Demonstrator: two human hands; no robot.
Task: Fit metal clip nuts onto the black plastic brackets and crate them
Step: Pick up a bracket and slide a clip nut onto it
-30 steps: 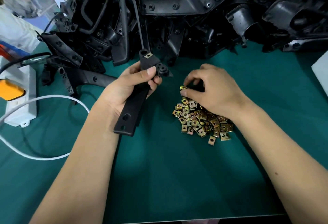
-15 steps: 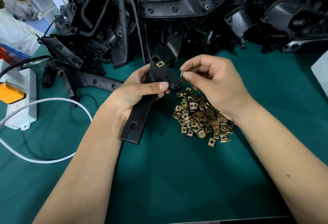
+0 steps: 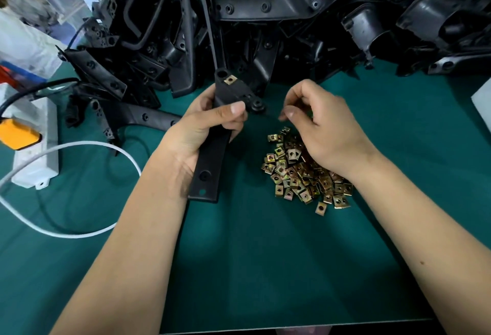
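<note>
My left hand (image 3: 210,127) grips a long black plastic bracket (image 3: 210,167) and holds it tilted above the green mat. One brass clip nut (image 3: 230,79) sits fitted near the bracket's far end. My right hand (image 3: 329,130) hovers just right of that end, over the far part of the loose clip nut pile (image 3: 300,175). Its fingers curl in toward the thumb, and the nut it picked from the pile is hidden inside them.
A big heap of black plastic brackets (image 3: 265,16) fills the back of the table. A white power strip (image 3: 37,146) with an orange plug (image 3: 16,135) and a white cable (image 3: 79,233) lie at the left. A white box corner (image 3: 482,101) is at the right edge.
My right hand pinched a nut from the pile and raised it to the bracket's far end, then drew slightly right. My left hand lifted and turned the bracket toward it.
</note>
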